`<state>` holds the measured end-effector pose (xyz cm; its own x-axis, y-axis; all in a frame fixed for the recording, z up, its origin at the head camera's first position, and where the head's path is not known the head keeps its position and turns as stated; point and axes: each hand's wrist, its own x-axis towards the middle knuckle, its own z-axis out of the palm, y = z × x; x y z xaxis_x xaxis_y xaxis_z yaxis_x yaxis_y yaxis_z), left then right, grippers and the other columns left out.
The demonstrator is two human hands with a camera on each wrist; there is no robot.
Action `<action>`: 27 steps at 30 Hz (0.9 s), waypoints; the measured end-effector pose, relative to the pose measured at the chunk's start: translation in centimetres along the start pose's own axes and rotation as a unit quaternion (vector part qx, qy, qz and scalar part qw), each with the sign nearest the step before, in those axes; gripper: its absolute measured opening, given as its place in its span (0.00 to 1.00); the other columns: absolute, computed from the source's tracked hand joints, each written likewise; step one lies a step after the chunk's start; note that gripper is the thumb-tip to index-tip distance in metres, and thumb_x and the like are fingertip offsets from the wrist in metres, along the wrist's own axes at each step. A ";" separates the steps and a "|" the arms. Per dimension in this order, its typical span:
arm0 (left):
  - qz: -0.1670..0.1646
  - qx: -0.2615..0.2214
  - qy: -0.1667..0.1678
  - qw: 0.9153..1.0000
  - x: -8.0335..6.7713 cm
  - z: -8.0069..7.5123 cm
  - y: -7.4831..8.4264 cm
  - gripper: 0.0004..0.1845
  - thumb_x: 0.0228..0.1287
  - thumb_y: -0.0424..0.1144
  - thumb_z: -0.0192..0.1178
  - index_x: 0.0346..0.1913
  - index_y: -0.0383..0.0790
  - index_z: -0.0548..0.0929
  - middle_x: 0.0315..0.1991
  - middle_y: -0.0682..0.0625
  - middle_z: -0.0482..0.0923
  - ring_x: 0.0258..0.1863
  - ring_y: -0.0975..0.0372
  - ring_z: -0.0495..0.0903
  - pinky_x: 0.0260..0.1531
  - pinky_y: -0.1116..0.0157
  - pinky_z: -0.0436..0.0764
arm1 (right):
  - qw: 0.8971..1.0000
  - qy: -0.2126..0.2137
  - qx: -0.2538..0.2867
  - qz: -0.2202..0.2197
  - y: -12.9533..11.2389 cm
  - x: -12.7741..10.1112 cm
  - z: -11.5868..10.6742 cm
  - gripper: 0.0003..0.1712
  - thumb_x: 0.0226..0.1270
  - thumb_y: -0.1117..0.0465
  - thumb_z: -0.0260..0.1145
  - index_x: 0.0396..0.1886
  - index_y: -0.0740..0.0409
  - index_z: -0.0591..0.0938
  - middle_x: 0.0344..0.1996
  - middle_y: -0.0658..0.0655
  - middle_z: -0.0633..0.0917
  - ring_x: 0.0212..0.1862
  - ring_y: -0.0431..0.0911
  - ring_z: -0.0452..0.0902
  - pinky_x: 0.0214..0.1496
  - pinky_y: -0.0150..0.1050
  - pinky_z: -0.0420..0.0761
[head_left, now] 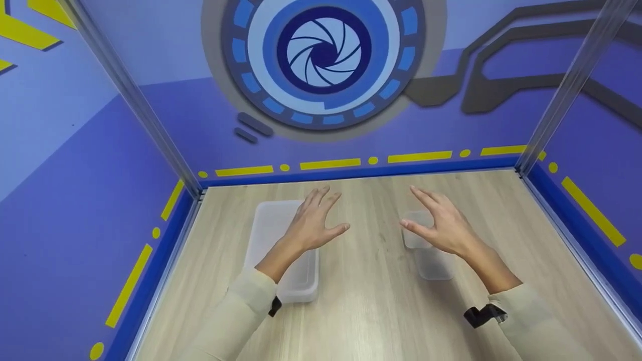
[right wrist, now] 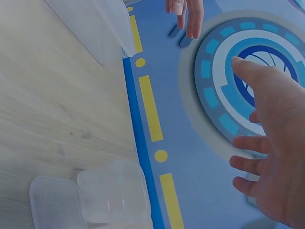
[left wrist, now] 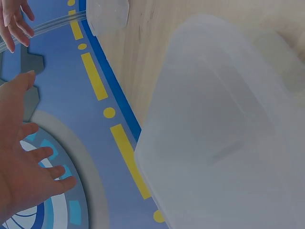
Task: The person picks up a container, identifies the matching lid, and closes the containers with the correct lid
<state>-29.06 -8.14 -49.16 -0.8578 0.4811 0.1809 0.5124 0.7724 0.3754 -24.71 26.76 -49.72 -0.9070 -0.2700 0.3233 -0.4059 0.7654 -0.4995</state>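
Hands (head_left: pixel 313 220) spread above clear containers (head_left: pixel 281 250)

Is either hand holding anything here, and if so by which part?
Nothing is held. The left hand hovers open above the large clear container; the right hand hovers open above the small clear container.

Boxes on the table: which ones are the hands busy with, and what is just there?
In hand:
left hand open over the big box
right hand open over the small box

Just there:
table
blue wall
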 end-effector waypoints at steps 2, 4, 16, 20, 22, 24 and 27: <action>-0.001 0.000 -0.005 1.000 0.0 0.3 0.2 0.45 0.71 0.63 0.64 0.84 0.50 0.62 0.85 0.42 0.52 0.84 0.45 0.48 0.78 0.39 0.57 | 1.000 -0.002 -0.001 0.002 0.2 -0.1 -0.1 0.50 0.72 0.37 0.70 0.85 0.51 0.63 0.75 0.70 0.69 0.74 0.69 0.64 0.68 0.76 0.67; -0.003 -0.001 -0.010 1.000 0.1 0.5 0.3 0.45 0.72 0.63 0.64 0.84 0.49 0.62 0.85 0.43 0.52 0.84 0.45 0.48 0.78 0.40 0.56 | 1.000 -0.004 -0.002 0.002 0.5 -0.1 -0.1 0.50 0.72 0.37 0.70 0.84 0.53 0.64 0.76 0.70 0.69 0.75 0.70 0.63 0.68 0.76 0.66; -0.004 -0.027 -0.006 1.000 1.7 1.5 1.3 0.45 0.72 0.64 0.63 0.84 0.49 0.61 0.85 0.44 0.53 0.85 0.47 0.47 0.78 0.41 0.56 | 1.000 -0.003 -0.010 0.005 2.5 -0.1 -0.6 0.49 0.72 0.39 0.71 0.83 0.56 0.65 0.76 0.71 0.69 0.75 0.72 0.62 0.69 0.77 0.64; -0.010 -0.037 -0.005 0.999 1.9 1.9 1.6 0.46 0.72 0.64 0.63 0.85 0.50 0.60 0.85 0.45 0.53 0.85 0.49 0.48 0.79 0.41 0.56 | 1.000 -0.002 -0.016 0.001 3.2 -0.2 -0.7 0.48 0.72 0.39 0.71 0.83 0.56 0.66 0.75 0.72 0.69 0.75 0.71 0.63 0.69 0.76 0.65; -0.014 -0.042 -0.003 0.999 1.9 2.1 1.8 0.46 0.72 0.64 0.63 0.85 0.50 0.60 0.85 0.46 0.54 0.85 0.49 0.48 0.78 0.41 0.56 | 1.000 -0.003 -0.020 -0.001 3.5 -0.3 -0.7 0.48 0.72 0.39 0.71 0.82 0.57 0.66 0.74 0.72 0.70 0.74 0.71 0.63 0.69 0.75 0.65; -0.014 -0.046 -0.002 0.999 1.9 2.3 1.9 0.46 0.72 0.64 0.63 0.85 0.50 0.60 0.85 0.46 0.54 0.84 0.49 0.49 0.78 0.41 0.57 | 1.000 -0.005 -0.024 0.000 3.9 -0.3 -0.8 0.49 0.72 0.39 0.71 0.82 0.57 0.66 0.74 0.72 0.70 0.74 0.71 0.64 0.69 0.75 0.65; -0.009 -0.054 -0.006 0.999 2.0 2.5 2.4 0.46 0.72 0.64 0.64 0.85 0.51 0.59 0.84 0.46 0.54 0.84 0.49 0.49 0.78 0.40 0.57 | 0.999 -0.011 -0.032 0.007 4.3 -0.4 -1.0 0.49 0.72 0.38 0.71 0.82 0.58 0.66 0.75 0.72 0.70 0.74 0.71 0.63 0.70 0.76 0.64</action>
<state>-29.46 -4.29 -50.18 -0.8660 0.4729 0.1624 0.4889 0.7326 0.4736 -25.92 30.72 -51.19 -0.9150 -0.2712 0.2988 -0.3857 0.8051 -0.4505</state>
